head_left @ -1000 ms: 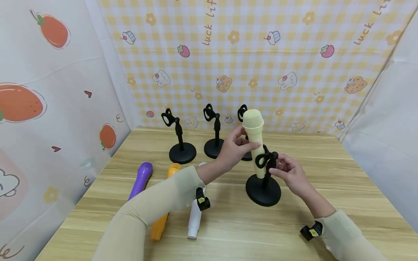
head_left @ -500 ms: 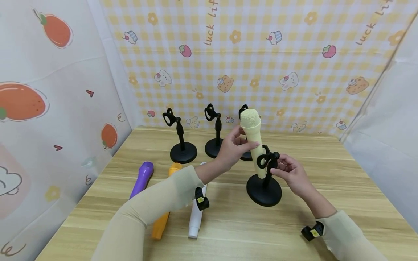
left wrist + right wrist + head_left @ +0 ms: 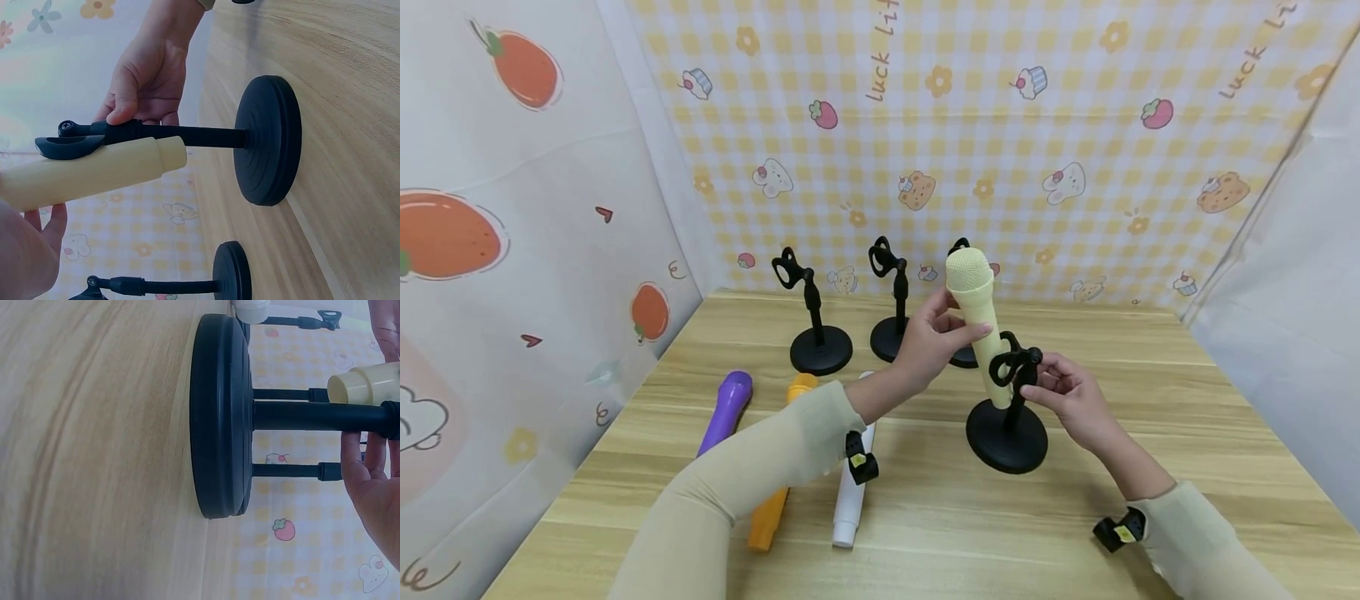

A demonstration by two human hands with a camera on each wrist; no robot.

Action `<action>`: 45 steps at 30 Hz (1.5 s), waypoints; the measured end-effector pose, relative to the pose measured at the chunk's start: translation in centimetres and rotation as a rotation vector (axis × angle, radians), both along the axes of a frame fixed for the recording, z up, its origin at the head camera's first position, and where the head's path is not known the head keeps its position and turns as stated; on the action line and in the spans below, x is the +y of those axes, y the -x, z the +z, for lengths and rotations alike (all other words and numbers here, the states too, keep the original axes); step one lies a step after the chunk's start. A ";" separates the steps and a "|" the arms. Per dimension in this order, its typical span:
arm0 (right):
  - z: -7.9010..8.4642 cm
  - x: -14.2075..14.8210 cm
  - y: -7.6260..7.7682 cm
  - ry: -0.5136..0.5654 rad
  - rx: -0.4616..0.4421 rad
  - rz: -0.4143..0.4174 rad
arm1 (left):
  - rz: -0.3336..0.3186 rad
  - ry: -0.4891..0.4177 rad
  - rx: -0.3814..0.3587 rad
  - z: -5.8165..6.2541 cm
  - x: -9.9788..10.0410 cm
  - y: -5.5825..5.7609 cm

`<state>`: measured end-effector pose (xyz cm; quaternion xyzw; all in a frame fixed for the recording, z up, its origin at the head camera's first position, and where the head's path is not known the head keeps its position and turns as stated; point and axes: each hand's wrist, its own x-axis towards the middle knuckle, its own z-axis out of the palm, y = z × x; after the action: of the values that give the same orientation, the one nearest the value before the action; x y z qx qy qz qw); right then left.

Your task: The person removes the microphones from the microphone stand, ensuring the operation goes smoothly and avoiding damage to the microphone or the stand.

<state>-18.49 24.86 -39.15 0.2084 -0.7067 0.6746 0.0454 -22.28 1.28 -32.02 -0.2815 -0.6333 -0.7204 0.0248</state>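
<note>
A cream microphone (image 3: 981, 310) leans with its mesh head up and to the left. My left hand (image 3: 929, 340) holds its upper handle between thumb and fingers. The lower handle lies at the black clip (image 3: 1013, 365) of a desk microphone stand (image 3: 1006, 437); one clip arm overlaps it in the left wrist view, but I cannot tell how fully the clip surrounds it. My right hand (image 3: 1070, 402) pinches the upper post of this stand from the right, with the thumb showing in the left wrist view. The stand's round base rests on the table, and the handle's bottom end hangs above it.
Several more black stands, such as the left one (image 3: 820, 350) and the middle one (image 3: 891, 337), line the back of the table. A purple microphone (image 3: 727, 410), an orange one (image 3: 769, 518) and a white one (image 3: 848, 504) lie at front left, partly behind my left arm.
The cream microphone's head has tipped a little to the left, and my left hand has shifted slightly with it. My right hand and the stand stay nearly still.
</note>
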 end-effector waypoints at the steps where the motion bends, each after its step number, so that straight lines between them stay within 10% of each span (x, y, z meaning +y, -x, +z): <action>1: 0.0 0.0 0.0 -0.001 0.001 0.000 | 0.002 -0.002 0.000 0.0 0.0 0.0; 45: 0.5 -0.1 -0.4 -0.025 -0.008 -0.065 | 0.017 -0.035 -0.205 -1.3 -1.3 -0.3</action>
<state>-18.14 24.76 -38.65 0.1834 -0.7217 0.6646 0.0619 -22.01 -0.04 -33.27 -0.2004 -0.6224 -0.7561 -0.0289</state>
